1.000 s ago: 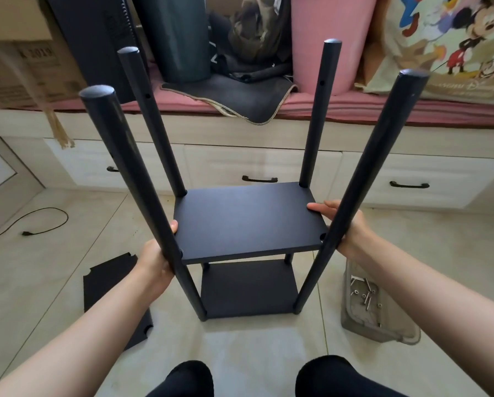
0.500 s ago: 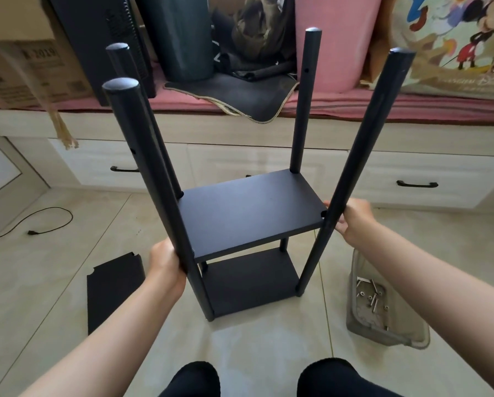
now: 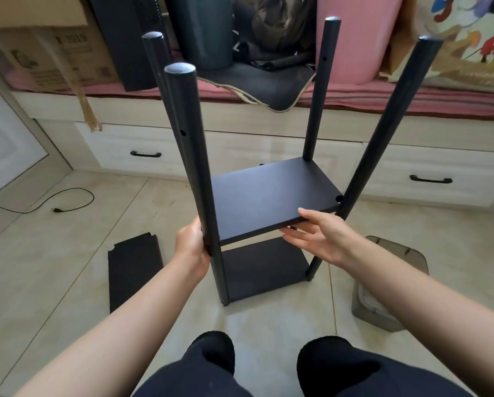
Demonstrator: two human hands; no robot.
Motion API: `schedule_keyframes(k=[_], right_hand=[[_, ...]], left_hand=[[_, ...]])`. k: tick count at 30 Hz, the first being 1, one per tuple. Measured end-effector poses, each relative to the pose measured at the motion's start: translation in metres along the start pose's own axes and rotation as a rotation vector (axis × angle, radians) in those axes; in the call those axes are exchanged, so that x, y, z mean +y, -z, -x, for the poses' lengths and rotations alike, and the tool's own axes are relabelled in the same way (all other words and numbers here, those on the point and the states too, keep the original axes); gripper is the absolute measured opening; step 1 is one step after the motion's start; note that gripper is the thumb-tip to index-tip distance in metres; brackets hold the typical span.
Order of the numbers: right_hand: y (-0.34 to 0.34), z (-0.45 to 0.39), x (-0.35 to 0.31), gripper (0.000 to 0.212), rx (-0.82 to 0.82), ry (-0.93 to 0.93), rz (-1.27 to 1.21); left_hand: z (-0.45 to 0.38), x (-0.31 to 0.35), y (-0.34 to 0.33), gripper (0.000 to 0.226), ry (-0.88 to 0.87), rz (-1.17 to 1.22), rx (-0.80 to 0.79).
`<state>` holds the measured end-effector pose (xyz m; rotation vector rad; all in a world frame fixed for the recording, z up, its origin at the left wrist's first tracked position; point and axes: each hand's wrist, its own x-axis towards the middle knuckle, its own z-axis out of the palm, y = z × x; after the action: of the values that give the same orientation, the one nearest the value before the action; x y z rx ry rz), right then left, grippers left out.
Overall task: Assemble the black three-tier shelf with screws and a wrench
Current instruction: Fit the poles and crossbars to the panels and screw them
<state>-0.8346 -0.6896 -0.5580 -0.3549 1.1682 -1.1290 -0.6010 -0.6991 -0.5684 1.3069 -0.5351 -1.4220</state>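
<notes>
A: Start at the left hand (image 3: 192, 244): fingers curled round the near-left post (image 3: 195, 179), gripping it low, level with the middle board's edge. My read is that it's bracing the frame so nothing swings.

B: And the right hand (image 3: 315, 237) is on the middle board (image 3: 271, 196), near edge. Thumb on top, fingers extended beneath, a loose pinch rather than a fist. Looks like it's supporting or levelling that tier.

A: That fits. At the near-right corner there's a notch with a hole (image 3: 339, 199) showing beside the near-right post (image 3: 383, 156), so I'd judge that joint isn't fastened yet.

B: The shelf (image 3: 264, 270) itself stands on the tiled floor (image 3: 68, 253) between the person's knees and the drawers, bottom board down, all four posts rising. The far-right post (image 3: 320, 90) meets the middle board's back corner; the far-left one is mostly hidden behind the near-left.

A: Two tiers in, then. The third, a loose black board (image 3: 134, 270), lies flat on the floor just left of the frame, notched corners visible.

B: And the grey plastic tub (image 3: 394, 282) sits right of the frame, partly under the right forearm. Its contents aren't readable here, and I see no wrench.

A: Free holes high on the posts suggest where that last board goes.
</notes>
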Motion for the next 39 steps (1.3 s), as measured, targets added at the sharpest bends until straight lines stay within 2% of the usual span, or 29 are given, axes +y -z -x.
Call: schedule_keyframes(k=[2, 6, 9, 13, 18, 24, 28, 31, 35, 37, 39], right_hand=[[-0.007, -0.003, 0.002, 0.017, -0.012, 0.016, 0.014], [-0.01, -0.006, 0.005, 0.025, -0.037, 0.056, 0.038], [-0.012, -0.008, 0.004, 0.029, -0.029, 0.081, 0.05], [-0.013, -0.01, 0.001, 0.029, -0.001, 0.095, 0.081], [-0.015, -0.021, -0.014, 0.026, 0.071, 0.111, 0.144], [-0.016, -0.033, -0.019, 0.03, 0.076, 0.161, 0.165], [-0.01, -0.023, -0.004, 0.014, -0.063, 0.059, 0.139], [-0.007, -0.011, 0.012, 0.027, -0.116, 0.004, 0.173], [-0.005, -0.002, 0.015, 0.033, -0.145, -0.018, 0.149], [-0.007, -0.001, 0.014, 0.035, -0.13, -0.027, 0.15], [-0.009, 0.001, 0.014, 0.036, -0.124, -0.04, 0.15]], left_hand=[[0.001, 0.0, 0.001, 0.028, 0.014, 0.023, -0.011], [0.002, 0.001, 0.003, 0.039, 0.02, 0.023, -0.062], [0.004, -0.002, 0.007, 0.032, 0.023, -0.048, -0.109], [0.008, -0.005, 0.016, 0.033, 0.072, -0.122, -0.247], [0.018, -0.011, 0.019, 0.028, 0.181, -0.076, -0.374], [0.033, -0.026, 0.006, 0.049, 0.251, -0.096, -0.481], [0.03, -0.033, 0.004, 0.047, 0.266, -0.032, -0.486], [0.027, -0.033, 0.005, 0.045, 0.254, -0.045, -0.499], [0.027, -0.028, 0.008, 0.042, 0.274, -0.075, -0.519], [0.026, -0.017, 0.014, 0.049, 0.264, -0.174, -0.498], [0.026, -0.005, 0.024, 0.068, 0.194, -0.376, -0.382]])
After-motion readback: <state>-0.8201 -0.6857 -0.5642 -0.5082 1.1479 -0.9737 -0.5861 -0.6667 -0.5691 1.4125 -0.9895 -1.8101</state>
